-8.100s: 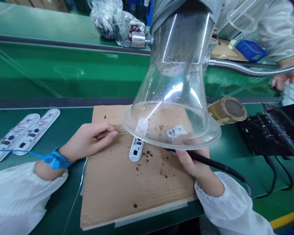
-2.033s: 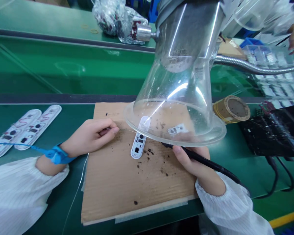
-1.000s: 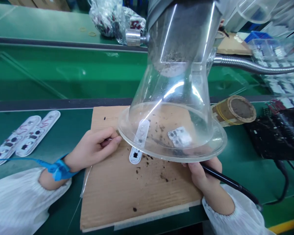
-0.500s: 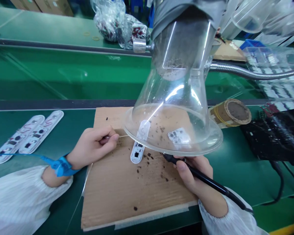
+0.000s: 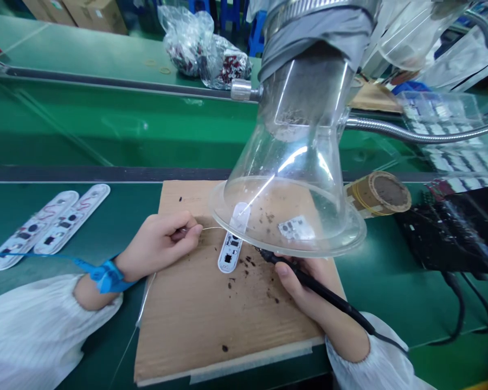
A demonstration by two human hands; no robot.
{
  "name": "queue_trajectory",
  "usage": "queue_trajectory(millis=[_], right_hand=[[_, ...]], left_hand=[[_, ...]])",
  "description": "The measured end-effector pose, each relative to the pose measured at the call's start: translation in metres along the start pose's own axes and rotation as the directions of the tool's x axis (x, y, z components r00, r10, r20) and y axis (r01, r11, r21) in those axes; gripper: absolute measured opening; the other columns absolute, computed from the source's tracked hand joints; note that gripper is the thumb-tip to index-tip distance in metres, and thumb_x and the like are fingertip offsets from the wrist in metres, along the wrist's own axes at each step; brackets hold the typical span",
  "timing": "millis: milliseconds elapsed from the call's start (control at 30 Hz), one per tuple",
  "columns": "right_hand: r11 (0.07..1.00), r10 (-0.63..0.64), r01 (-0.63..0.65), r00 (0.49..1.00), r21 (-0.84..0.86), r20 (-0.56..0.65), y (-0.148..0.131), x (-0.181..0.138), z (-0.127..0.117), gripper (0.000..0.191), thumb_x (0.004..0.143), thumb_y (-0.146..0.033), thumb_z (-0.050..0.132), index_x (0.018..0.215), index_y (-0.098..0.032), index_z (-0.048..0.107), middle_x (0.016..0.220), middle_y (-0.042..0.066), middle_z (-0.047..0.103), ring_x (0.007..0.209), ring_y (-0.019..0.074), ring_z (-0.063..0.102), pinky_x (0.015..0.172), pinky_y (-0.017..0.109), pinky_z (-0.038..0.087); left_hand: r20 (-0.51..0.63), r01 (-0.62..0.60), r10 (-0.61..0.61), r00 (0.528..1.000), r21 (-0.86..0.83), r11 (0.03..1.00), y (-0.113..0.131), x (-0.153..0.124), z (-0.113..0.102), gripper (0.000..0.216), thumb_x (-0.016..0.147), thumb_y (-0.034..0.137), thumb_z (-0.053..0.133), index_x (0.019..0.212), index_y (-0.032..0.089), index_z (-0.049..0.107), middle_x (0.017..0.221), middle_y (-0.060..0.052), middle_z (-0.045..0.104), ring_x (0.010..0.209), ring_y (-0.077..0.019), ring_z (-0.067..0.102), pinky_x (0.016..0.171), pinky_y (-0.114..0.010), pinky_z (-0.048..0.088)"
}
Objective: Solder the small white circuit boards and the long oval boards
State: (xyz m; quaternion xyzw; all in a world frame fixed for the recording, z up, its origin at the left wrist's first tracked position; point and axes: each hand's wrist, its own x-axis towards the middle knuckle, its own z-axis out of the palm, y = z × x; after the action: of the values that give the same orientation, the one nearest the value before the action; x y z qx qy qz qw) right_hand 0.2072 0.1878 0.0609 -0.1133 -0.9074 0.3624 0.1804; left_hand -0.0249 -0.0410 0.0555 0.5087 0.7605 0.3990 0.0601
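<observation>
A long white circuit board point(image 5: 230, 252) lies on the cardboard sheet point(image 5: 195, 325), its far half seen through a clear fume hood point(image 5: 293, 157). Left of it, my left hand point(image 5: 166, 238) pinches a thin solder wire point(image 5: 212, 228) whose end reaches the board. A blue strap circles that wrist. My right hand point(image 5: 305, 276) is closed round a black soldering iron point(image 5: 317, 287), below the hood's rim. The iron's front end is just right of the board; its tip is partly hidden by the rim.
Two similar boards point(image 5: 71, 222) lie at the left. A small white board piece point(image 5: 296, 227) shows through the hood. On the right are a brown roll point(image 5: 384, 193), a black panel point(image 5: 455, 233) and trays of white parts point(image 5: 451, 124). Plastic bags point(image 5: 203, 49) sit on the ledge.
My right hand has brought the soldering iron left, closer to the board. My left hand keeps its pinch on the solder wire. The whole view has shifted slightly.
</observation>
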Motion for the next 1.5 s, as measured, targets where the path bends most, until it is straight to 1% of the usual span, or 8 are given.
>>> queue_trajectory(millis=[167, 367, 600, 800, 1000, 1233, 1400, 1500], right_hand=[[0.999, 0.05, -0.051, 0.998, 0.009, 0.036, -0.001, 0.0, 0.001, 0.029, 0.106, -0.043, 0.066, 0.084, -0.024, 0.067, 0.068, 0.002, 0.072, 0.054, 0.0186, 0.067, 0.048, 0.028, 0.049], [0.999, 0.043, -0.044, 0.998, 0.032, 0.037, -0.004, 0.001, 0.002, 0.034, 0.108, -0.045, 0.064, 0.08, -0.024, 0.063, 0.066, 0.001, 0.071, 0.05, 0.0172, 0.064, 0.047, 0.028, 0.047], [0.999, 0.05, -0.05, 0.998, 0.007, 0.026, -0.002, -0.001, 0.003, 0.036, 0.107, -0.048, 0.066, 0.08, -0.024, 0.064, 0.067, 0.002, 0.073, 0.051, 0.0181, 0.067, 0.045, 0.027, 0.048], [0.99, -0.022, 0.038, 0.993, 0.138, -0.113, 0.003, -0.005, 0.005, 0.028, 0.109, -0.052, 0.067, 0.102, -0.025, 0.07, 0.085, 0.003, 0.081, 0.068, 0.0188, 0.078, 0.058, 0.026, 0.06], [0.983, -0.007, 0.039, 0.985, 0.181, -0.174, 0.012, -0.014, 0.01, 0.02, 0.11, -0.049, 0.067, 0.11, -0.029, 0.07, 0.09, 0.001, 0.08, 0.073, 0.0169, 0.077, 0.065, 0.025, 0.061], [0.96, 0.079, -0.019, 0.975, 0.278, -0.206, 0.022, -0.025, 0.011, 0.013, 0.105, -0.036, 0.076, 0.117, -0.032, 0.071, 0.091, 0.0, 0.076, 0.072, 0.0169, 0.072, 0.066, 0.028, 0.059], [0.927, 0.115, -0.014, 0.962, 0.376, -0.248, 0.025, -0.027, 0.012, 0.015, 0.106, -0.034, 0.074, 0.12, -0.032, 0.069, 0.1, 0.002, 0.076, 0.072, 0.0156, 0.071, 0.062, 0.027, 0.056], [0.939, 0.117, -0.009, 0.949, 0.343, -0.294, 0.027, -0.023, 0.006, 0.015, 0.106, -0.035, 0.075, 0.119, -0.031, 0.069, 0.098, 0.001, 0.076, 0.075, 0.0158, 0.071, 0.065, 0.027, 0.057]], left_hand=[[0.035, 0.003, -0.004, 0.999, 0.018, 1.0, 0.0, 0.001, 0.0, 0.032, 0.101, 0.024, 0.055, 0.069, 0.02, 0.053, 0.054, 0.008, 0.04, 0.048, -0.0079, 0.035, 0.047, -0.02, 0.029], [0.059, -0.051, 0.049, 0.997, 0.025, 0.998, -0.003, -0.001, 0.002, 0.03, 0.104, 0.024, 0.054, 0.075, 0.02, 0.059, 0.057, 0.008, 0.043, 0.05, -0.0076, 0.038, 0.048, -0.018, 0.031], [0.013, -0.055, 0.055, 0.998, 0.01, 0.998, -0.001, 0.0, 0.001, 0.031, 0.102, 0.021, 0.055, 0.071, 0.021, 0.053, 0.055, 0.008, 0.041, 0.047, -0.0071, 0.036, 0.046, -0.018, 0.03], [-0.011, -0.025, 0.025, 1.0, -0.004, 1.0, 0.001, 0.0, 0.002, 0.034, 0.102, 0.023, 0.055, 0.069, 0.021, 0.049, 0.054, 0.008, 0.038, 0.046, -0.0078, 0.034, 0.045, -0.019, 0.029], [0.001, 0.013, -0.013, 1.0, -0.014, 1.0, -0.003, -0.002, 0.003, 0.032, 0.103, 0.024, 0.054, 0.071, 0.021, 0.053, 0.054, 0.009, 0.038, 0.047, -0.0079, 0.034, 0.046, -0.019, 0.028], [0.031, 0.042, -0.038, 0.999, -0.128, 0.991, -0.006, -0.006, 0.004, 0.015, 0.096, 0.025, 0.06, 0.085, 0.023, 0.05, 0.068, 0.007, 0.045, 0.054, -0.0092, 0.038, 0.05, -0.02, 0.035], [-0.005, 0.202, -0.203, 0.979, -0.064, 0.977, -0.012, -0.008, 0.008, 0.02, 0.097, 0.033, 0.059, 0.084, 0.024, 0.048, 0.069, 0.006, 0.047, 0.055, -0.0104, 0.04, 0.052, -0.022, 0.036], [0.033, 0.265, -0.263, 0.964, -0.074, 0.961, -0.017, -0.009, 0.009, 0.024, 0.098, 0.041, 0.06, 0.087, 0.024, 0.047, 0.07, 0.005, 0.05, 0.055, -0.0116, 0.043, 0.052, -0.023, 0.039]])
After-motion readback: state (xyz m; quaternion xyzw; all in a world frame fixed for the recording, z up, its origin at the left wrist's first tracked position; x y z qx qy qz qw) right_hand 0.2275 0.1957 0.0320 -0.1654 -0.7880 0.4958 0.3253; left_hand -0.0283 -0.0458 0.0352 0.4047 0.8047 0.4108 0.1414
